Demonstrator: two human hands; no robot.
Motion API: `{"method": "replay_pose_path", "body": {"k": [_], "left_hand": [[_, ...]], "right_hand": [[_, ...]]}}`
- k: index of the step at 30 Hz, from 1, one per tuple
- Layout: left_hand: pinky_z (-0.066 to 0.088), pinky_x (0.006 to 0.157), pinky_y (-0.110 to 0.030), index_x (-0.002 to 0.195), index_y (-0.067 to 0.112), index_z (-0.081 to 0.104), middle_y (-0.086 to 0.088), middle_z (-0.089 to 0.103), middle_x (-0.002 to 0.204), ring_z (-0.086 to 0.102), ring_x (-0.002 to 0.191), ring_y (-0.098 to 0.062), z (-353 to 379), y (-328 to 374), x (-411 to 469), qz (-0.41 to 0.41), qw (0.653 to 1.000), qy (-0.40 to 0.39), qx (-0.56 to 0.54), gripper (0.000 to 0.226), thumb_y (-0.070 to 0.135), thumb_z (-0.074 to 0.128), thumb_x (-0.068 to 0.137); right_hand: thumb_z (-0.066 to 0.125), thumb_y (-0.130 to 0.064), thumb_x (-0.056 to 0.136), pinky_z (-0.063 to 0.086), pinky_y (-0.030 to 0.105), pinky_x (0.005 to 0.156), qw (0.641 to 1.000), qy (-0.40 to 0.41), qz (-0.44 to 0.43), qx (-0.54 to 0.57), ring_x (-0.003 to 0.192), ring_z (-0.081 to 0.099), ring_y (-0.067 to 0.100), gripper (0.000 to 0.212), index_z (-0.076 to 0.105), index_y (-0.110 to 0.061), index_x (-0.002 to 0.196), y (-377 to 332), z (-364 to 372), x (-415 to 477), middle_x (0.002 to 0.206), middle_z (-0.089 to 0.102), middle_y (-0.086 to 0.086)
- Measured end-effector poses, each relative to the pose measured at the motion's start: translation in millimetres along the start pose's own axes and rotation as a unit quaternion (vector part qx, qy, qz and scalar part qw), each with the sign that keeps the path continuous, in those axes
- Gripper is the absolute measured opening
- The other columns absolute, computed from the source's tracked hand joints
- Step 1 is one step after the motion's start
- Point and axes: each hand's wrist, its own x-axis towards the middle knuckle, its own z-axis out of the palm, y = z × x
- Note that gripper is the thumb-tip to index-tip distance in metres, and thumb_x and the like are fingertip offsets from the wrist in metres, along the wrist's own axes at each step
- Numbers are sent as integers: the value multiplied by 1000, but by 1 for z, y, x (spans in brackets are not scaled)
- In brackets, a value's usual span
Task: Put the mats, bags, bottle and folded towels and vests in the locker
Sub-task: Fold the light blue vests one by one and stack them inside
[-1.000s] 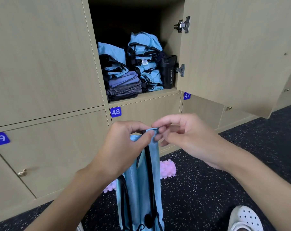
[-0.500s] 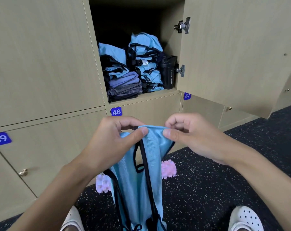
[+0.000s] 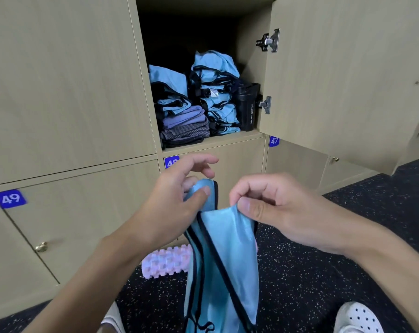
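Since a moment ago the hands have drawn apart and the cloth has opened between them: the left hand [image 3: 177,203] pinches one strap of the limp light-blue fabric vest with black edging [image 3: 227,248], forefinger lifted free; the right hand [image 3: 275,207] pinches the neighbouring top edge. It hangs low before the open wooden locker [image 3: 213,138]. Light, floppy, likely slippery; best held along the trimmed edges.

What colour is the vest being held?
The vest is light blue with black trim; head view shows it.
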Motion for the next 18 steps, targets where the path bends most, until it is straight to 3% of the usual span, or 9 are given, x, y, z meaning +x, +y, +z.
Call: {"method": "replay_pose_path", "body": {"k": [2,4,7,9,10,12,13,15,18], "left_hand": [[45,65,-44,122,33,58,-1,57,109,50,66,-36,2,1,-1,7,1000,-11,-27,46,6,58,85],[47,71,-42,120,31,57,-4,55,111,56,67,-17,3,4,-2,9,998,-29,-53,45,1,58,87],[49,72,-35,115,28,55,-3,55,113,59,70,-14,3,9,-3,13,995,-54,-79,40,-1,60,87],[47,65,-26,111,24,52,-6,53,117,58,67,-16,4,13,-3,16,993,-68,-91,39,-8,60,89],[46,62,-24,110,21,51,-8,52,118,57,66,-16,4,14,-3,14,993,-74,-96,40,-13,58,91],[45,58,-23,108,18,51,-9,51,118,58,66,-18,3,15,-4,10,991,-83,-107,40,-18,55,91],[45,57,-25,108,17,51,-6,53,117,59,68,-21,3,15,-4,9,990,-87,-110,38,-17,56,91],[45,55,-27,108,17,52,-3,56,108,58,68,-27,3,14,-5,6,989,-90,-116,31,-8,61,91],[40,56,-27,100,28,59,-19,59,98,51,63,-28,4,13,-5,-3,995,-64,-80,20,18,66,85]], "right_hand": [[54,-16,98,40,29,65,1000,-11,2,-12,68,47,23,16,65,-18,86,1,2,1,77,55,19],[56,-14,99,46,39,71,999,26,1,-37,75,55,27,17,66,-20,86,6,6,3,87,59,17],[59,-16,97,44,26,87,995,84,20,-58,98,56,-3,24,66,-33,81,14,9,6,115,56,-8],[58,-15,97,39,27,100,996,69,28,-56,124,44,-11,23,66,-30,81,16,8,8,130,56,-8],[58,-13,97,38,28,103,996,59,30,-52,128,42,-11,22,66,-27,81,18,7,9,129,60,-5],[57,-11,98,44,29,98,997,51,34,-40,112,56,-8,20,66,-19,82,18,8,9,115,68,-1],[56,-10,98,46,30,91,997,55,34,-38,97,62,4,19,67,-16,83,18,8,9,103,71,3],[55,-9,99,46,29,77,996,68,38,-38,76,58,16,19,66,-13,83,19,9,10,86,69,10],[55,-6,98,39,25,65,993,104,33,-35,68,48,9,20,65,-11,81,20,11,11,74,59,10]]}}
